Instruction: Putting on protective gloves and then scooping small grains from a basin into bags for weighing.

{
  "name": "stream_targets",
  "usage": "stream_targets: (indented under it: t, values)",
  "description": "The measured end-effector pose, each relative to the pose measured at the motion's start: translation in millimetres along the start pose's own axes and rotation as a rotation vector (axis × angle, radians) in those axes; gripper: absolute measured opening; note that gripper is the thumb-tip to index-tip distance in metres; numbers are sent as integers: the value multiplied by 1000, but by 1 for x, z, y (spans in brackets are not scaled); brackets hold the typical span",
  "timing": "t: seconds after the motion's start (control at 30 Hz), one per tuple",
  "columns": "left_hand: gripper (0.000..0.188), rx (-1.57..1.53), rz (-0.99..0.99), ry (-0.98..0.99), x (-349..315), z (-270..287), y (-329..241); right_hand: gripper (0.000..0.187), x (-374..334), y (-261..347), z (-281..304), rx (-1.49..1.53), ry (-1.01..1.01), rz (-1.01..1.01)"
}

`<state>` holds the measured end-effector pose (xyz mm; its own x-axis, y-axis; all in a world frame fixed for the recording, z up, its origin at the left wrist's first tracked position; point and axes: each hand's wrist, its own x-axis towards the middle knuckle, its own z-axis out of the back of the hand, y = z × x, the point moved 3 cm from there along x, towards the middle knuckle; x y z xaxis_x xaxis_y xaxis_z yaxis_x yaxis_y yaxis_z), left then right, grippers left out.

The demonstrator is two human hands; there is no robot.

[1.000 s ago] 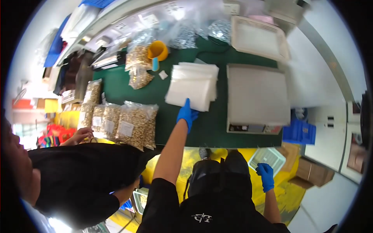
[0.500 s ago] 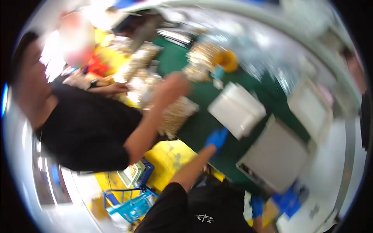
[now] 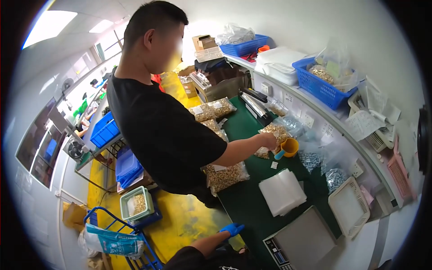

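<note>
My left hand (image 3: 233, 228), in a blue glove, rests at the near edge of the green-topped table (image 3: 234, 198), fingers stretched out and holding nothing. My right hand is out of view. Closest to the left hand are a bench scale (image 3: 306, 240) with a grey platform and a stack of clear plastic bags (image 3: 282, 192). Across the table, a co-worker's hand (image 3: 270, 141) reaches to a bag of small gold-coloured parts (image 3: 275, 131). Beside that bag lies a yellow scoop (image 3: 289, 146) with a light-blue handle.
A co-worker in black (image 3: 157, 130) stands at the left table side. Filled bags (image 3: 227, 176) lie there. Bags of blue-grey parts (image 3: 335, 179) and a cream tray (image 3: 348, 207) line the right. A shelf holds a blue basket (image 3: 324, 85). A trolley (image 3: 121, 225) stands lower left.
My view has swung up and left, and the blur has cleared. My left hand has drawn back from the bag stack to the table edge. My right hand has left view.
</note>
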<state>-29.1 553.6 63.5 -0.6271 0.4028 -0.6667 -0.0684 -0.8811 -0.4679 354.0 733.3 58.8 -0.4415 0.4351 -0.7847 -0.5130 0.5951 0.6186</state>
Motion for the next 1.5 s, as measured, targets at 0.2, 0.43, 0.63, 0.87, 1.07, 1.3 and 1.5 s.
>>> stream_targets:
  t: [0.2, 0.43, 0.63, 0.87, 1.07, 1.3, 1.5]
  values:
    - [62, 3, 72, 208, -50, 9, 1, 26, -21, -85, 8, 430, 145, -418]
    - [60, 107, 99, 180, -91, -7, 121, 32, -35, -36, -10, 339, 184, -356]
    - [63, 80, 61, 169, -104, -34, 188, 25, 5, -82, 12, 271, -26, -366]
    - [64, -481, 63, 217, -172, -36, 230, 33, -56, -44, -79, -332, 72, -81]
    - [57, -709, -345, 385, -252, -41, 221, 40, -154, -2, -320, 103, 908, 45]
    - [46, -1010, -366, 195, -319, -2, 251, 40, -176, -50, -468, 73, 1096, -251]
    - [38, -1172, -297, -1, -316, 10, 305, 43, -183, -70, -529, 467, 1260, -462]
